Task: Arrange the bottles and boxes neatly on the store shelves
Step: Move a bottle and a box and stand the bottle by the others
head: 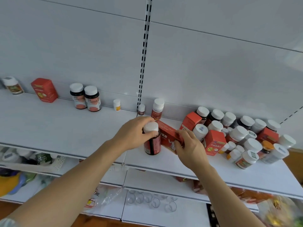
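Gripping the white cap of a dark red bottle [152, 141] standing mid-shelf [65, 128], the left hand [136, 131] curls round it; just beside it, the right hand [188, 145] pinches a long red box [168, 136], w/ jumbled bottles & boxes [237, 136] further right.

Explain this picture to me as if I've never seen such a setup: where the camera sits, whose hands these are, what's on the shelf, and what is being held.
There is no machine here. A person wears a wide-angle camera on the head, looking forward and down, so you see their own bare arms reaching out. The left hand grips a dark red bottle by its white cap; the bottle stands upright on the white shelf. The right hand holds a long red box just beside that bottle. Along the back stand a few bottles and a red carton, spaced apart. At the right sits a crowded cluster of bottles and boxes, not yet sorted.
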Action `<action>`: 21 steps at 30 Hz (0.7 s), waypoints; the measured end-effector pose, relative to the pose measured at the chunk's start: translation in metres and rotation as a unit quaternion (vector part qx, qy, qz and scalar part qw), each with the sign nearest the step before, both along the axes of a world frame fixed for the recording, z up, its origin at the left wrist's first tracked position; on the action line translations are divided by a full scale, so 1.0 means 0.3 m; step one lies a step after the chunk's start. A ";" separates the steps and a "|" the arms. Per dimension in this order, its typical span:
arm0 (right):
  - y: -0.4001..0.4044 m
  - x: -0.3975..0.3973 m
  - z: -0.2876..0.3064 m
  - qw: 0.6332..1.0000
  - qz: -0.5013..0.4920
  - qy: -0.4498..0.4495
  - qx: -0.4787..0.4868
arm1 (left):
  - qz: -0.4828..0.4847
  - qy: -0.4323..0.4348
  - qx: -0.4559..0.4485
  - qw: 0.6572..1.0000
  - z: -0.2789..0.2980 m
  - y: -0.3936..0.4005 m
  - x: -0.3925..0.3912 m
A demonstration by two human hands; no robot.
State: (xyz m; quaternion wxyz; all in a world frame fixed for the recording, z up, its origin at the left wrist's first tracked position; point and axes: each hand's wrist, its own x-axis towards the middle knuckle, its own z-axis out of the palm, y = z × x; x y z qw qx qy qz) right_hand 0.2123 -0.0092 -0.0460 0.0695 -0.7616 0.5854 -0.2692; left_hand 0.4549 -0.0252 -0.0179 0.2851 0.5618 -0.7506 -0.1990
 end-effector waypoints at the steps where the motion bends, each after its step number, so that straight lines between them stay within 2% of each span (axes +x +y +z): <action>1: -0.012 -0.003 0.009 1.000 0.007 -0.007 0.000 | 0.018 0.010 -0.011 1.000 0.015 0.005 0.010; 9: -0.103 0.059 0.092 0.994 0.095 -0.047 -0.016 | 0.159 0.030 -0.041 0.986 0.114 0.089 0.098; 18: -0.071 0.324 0.088 0.976 0.208 -0.067 -0.018 | 0.272 0.017 -0.016 0.962 0.135 0.252 0.321; 21: -0.043 0.429 0.101 0.972 0.225 -0.058 -0.023 | 0.295 0.038 -0.007 0.955 0.138 0.302 0.424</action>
